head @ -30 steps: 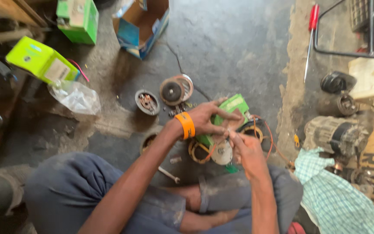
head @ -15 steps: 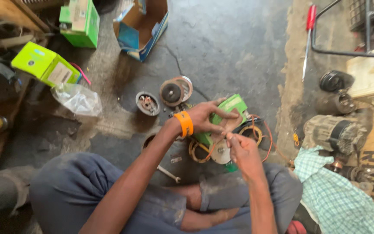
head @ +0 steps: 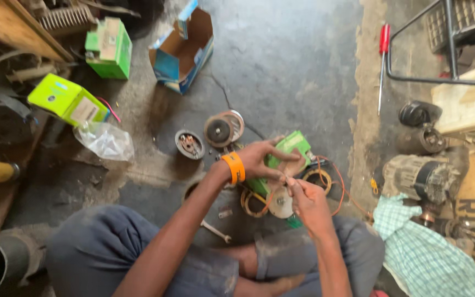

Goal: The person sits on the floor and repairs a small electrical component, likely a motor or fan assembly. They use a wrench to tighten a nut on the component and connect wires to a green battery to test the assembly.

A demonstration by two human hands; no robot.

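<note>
- Far left: a lime-green carton [head: 67,100] lies on its side on the concrete floor [head: 292,60], with a crumpled clear plastic bag [head: 105,141] just beside it on the right.
- Above these, a darker green box [head: 109,47] stands near a wooden plank [head: 17,27].
- Upper centre-left: an open blue cardboard box [head: 183,46] lies tipped, its mouth facing up and to the right.
- Centre: a round metal end cap [head: 189,144] and a round motor cover [head: 222,128] rest on the floor close together, just left of the hands.
- Left hand [head: 262,160], with an orange wristband [head: 233,168] on its wrist, is closed around a small green box [head: 281,162], thumb on the near face and fingers spread across the top.
- The small green box is held above the floor over the person's crossed legs, tilted, with its upper end to the right.
- Right hand [head: 306,198] is pinched with fingertips together at the lower edge of the small green box; what it pinches is too small to make out.
- Beneath the hands: copper wire coils [head: 320,179] and a pale round disc [head: 281,204] lie on the floor.
- Right of centre: a red-handled screwdriver [head: 381,66] lies on the floor, well apart from the hands.
- Far right: an electric motor [head: 420,177] sits beside a checked cloth [head: 430,247].
</note>
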